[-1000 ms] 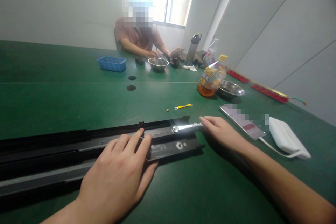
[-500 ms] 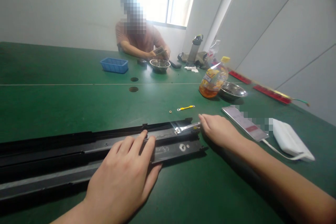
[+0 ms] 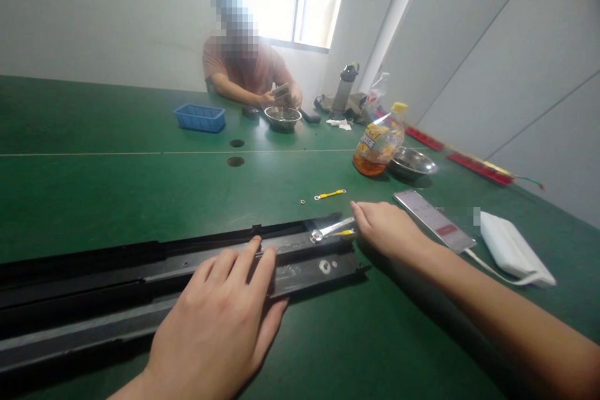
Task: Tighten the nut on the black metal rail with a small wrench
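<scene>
Two long black metal rails [image 3: 304, 278] lie side by side across the near left of the table. My left hand [image 3: 220, 306] grips them, its fingers laid over the top and its thumb down the near side. In the fingers of my right hand [image 3: 382, 225] is the handle end of a silver wrench [image 3: 332, 229]. The wrench's head sits on a fastener near the right end of the far rail. A yellow lead [image 3: 345, 233] shows just below the wrench handle. Beyond the rails lie a yellow wire with ring terminals [image 3: 330, 194] and a small brass-coloured ring [image 3: 302, 202].
A phone [image 3: 434, 219] and a white power bank [image 3: 515, 250] lie right of my right hand. Behind stand a drink bottle [image 3: 377, 147], a steel bowl [image 3: 412, 164] and a blue basket [image 3: 199, 119]. Across the table a person [image 3: 244, 78] holds something beside another bowl [image 3: 282, 117].
The wrench handle has swung slightly toward the far side, and more of the yellow lead now shows beneath it. My left hand stays on the rails.
</scene>
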`<act>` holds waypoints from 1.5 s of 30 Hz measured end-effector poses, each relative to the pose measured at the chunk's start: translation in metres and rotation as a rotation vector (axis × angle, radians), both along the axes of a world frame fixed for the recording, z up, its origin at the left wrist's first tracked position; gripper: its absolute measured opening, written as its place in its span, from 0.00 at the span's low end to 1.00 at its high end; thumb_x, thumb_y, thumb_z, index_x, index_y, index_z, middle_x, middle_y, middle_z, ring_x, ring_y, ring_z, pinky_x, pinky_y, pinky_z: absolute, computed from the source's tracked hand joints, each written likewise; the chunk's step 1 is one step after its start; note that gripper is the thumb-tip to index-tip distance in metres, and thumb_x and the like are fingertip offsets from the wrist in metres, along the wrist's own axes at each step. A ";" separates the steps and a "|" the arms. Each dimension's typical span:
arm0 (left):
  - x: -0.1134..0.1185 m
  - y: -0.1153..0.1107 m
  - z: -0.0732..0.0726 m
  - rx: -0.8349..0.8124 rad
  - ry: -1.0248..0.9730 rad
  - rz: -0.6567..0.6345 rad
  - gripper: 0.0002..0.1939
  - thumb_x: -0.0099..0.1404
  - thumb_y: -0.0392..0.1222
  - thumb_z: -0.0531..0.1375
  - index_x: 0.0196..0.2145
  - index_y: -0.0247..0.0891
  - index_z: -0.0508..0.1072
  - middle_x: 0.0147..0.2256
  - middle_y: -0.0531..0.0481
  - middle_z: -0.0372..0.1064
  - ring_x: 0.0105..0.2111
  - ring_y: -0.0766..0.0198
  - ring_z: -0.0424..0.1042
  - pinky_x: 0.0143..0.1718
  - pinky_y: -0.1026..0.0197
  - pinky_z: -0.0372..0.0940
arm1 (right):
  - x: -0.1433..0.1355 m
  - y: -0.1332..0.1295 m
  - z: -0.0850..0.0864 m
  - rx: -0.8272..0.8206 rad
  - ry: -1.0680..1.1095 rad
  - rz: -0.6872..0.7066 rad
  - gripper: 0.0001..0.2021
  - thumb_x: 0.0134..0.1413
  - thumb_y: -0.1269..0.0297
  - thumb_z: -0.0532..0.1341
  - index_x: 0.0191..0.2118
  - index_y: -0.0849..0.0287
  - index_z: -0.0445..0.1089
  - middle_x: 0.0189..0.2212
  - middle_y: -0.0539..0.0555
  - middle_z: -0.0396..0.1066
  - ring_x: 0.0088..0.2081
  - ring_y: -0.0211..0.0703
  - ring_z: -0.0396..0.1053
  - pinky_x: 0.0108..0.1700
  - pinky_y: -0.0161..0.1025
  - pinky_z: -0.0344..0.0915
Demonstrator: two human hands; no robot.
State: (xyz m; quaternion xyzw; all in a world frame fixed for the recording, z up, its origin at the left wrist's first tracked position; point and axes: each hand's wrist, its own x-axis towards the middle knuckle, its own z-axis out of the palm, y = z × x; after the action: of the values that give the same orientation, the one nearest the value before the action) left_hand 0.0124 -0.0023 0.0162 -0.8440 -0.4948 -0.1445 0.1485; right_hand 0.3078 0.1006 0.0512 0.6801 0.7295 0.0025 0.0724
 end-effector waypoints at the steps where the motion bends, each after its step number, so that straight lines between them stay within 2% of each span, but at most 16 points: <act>1: 0.000 0.000 0.000 0.000 -0.002 -0.004 0.28 0.70 0.52 0.58 0.63 0.37 0.72 0.61 0.37 0.73 0.51 0.43 0.73 0.50 0.41 0.70 | -0.002 0.006 0.000 0.004 -0.002 -0.003 0.28 0.78 0.57 0.41 0.41 0.59 0.77 0.43 0.65 0.83 0.42 0.60 0.81 0.40 0.45 0.66; 4: -0.001 0.000 0.000 -0.005 -0.012 -0.009 0.29 0.70 0.52 0.58 0.63 0.37 0.71 0.60 0.37 0.73 0.51 0.43 0.73 0.49 0.42 0.70 | -0.005 0.011 0.000 0.008 -0.010 -0.016 0.27 0.78 0.57 0.42 0.41 0.60 0.77 0.43 0.67 0.83 0.43 0.61 0.81 0.40 0.46 0.66; 8: -0.001 -0.001 0.000 -0.012 -0.016 0.000 0.29 0.70 0.52 0.58 0.64 0.37 0.70 0.61 0.36 0.72 0.52 0.43 0.73 0.50 0.42 0.70 | 0.001 -0.013 0.002 -0.021 -0.006 -0.021 0.28 0.77 0.56 0.42 0.37 0.60 0.77 0.41 0.68 0.82 0.42 0.64 0.81 0.41 0.48 0.66; 12: -0.001 -0.001 0.000 -0.019 -0.011 0.005 0.29 0.70 0.52 0.58 0.63 0.37 0.71 0.61 0.36 0.72 0.52 0.43 0.73 0.50 0.41 0.71 | 0.005 -0.032 0.005 -0.075 0.037 -0.023 0.29 0.77 0.55 0.42 0.33 0.58 0.76 0.38 0.66 0.83 0.38 0.61 0.81 0.41 0.48 0.66; 17: 0.000 0.001 0.001 0.001 -0.009 -0.008 0.29 0.69 0.51 0.59 0.63 0.36 0.71 0.61 0.36 0.73 0.51 0.44 0.73 0.49 0.41 0.71 | 0.001 -0.013 0.003 0.002 0.045 -0.014 0.28 0.78 0.56 0.42 0.37 0.59 0.76 0.40 0.66 0.83 0.41 0.60 0.81 0.42 0.46 0.66; 21: 0.000 0.000 0.000 0.013 -0.012 -0.015 0.29 0.69 0.52 0.59 0.63 0.36 0.71 0.60 0.37 0.73 0.51 0.44 0.73 0.49 0.42 0.71 | -0.001 0.003 -0.004 -0.020 0.014 -0.012 0.28 0.78 0.57 0.42 0.39 0.60 0.77 0.43 0.66 0.83 0.42 0.59 0.81 0.40 0.45 0.65; 29: 0.000 0.000 0.000 0.002 -0.008 -0.009 0.28 0.69 0.52 0.58 0.63 0.37 0.71 0.61 0.37 0.73 0.51 0.44 0.73 0.49 0.42 0.71 | 0.007 -0.031 -0.005 -0.054 0.047 -0.005 0.28 0.79 0.54 0.42 0.33 0.57 0.73 0.36 0.62 0.83 0.37 0.57 0.80 0.38 0.44 0.63; 32: 0.000 0.001 0.000 0.002 -0.004 -0.006 0.28 0.69 0.52 0.58 0.63 0.37 0.72 0.60 0.37 0.73 0.51 0.44 0.74 0.49 0.42 0.71 | 0.006 -0.026 -0.003 -0.008 0.067 -0.003 0.28 0.79 0.55 0.42 0.33 0.57 0.73 0.35 0.61 0.82 0.37 0.56 0.80 0.38 0.43 0.63; 35: 0.000 0.001 0.000 -0.001 -0.002 -0.011 0.29 0.69 0.53 0.58 0.63 0.37 0.72 0.60 0.37 0.73 0.51 0.44 0.74 0.49 0.42 0.71 | 0.002 -0.009 -0.003 0.033 0.054 -0.002 0.28 0.79 0.55 0.41 0.35 0.57 0.74 0.38 0.63 0.83 0.40 0.57 0.81 0.38 0.43 0.64; 39: 0.000 0.001 0.000 0.006 -0.007 -0.013 0.28 0.69 0.52 0.59 0.62 0.37 0.72 0.60 0.37 0.73 0.51 0.44 0.74 0.49 0.41 0.71 | -0.001 0.004 -0.008 0.007 0.023 0.006 0.27 0.79 0.56 0.41 0.39 0.58 0.76 0.41 0.65 0.83 0.41 0.58 0.81 0.39 0.43 0.64; 45: 0.000 0.000 0.000 -0.005 -0.009 -0.007 0.28 0.69 0.51 0.59 0.63 0.37 0.71 0.60 0.37 0.73 0.51 0.44 0.73 0.49 0.41 0.71 | 0.006 -0.022 -0.010 -0.028 0.045 0.015 0.30 0.79 0.53 0.41 0.32 0.57 0.74 0.35 0.62 0.82 0.36 0.57 0.81 0.37 0.43 0.64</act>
State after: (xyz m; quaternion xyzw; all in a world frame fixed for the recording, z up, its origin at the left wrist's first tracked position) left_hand 0.0120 -0.0019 0.0163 -0.8454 -0.4927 -0.1477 0.1437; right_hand 0.3134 0.0790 0.0410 0.6735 0.7359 -0.0226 0.0656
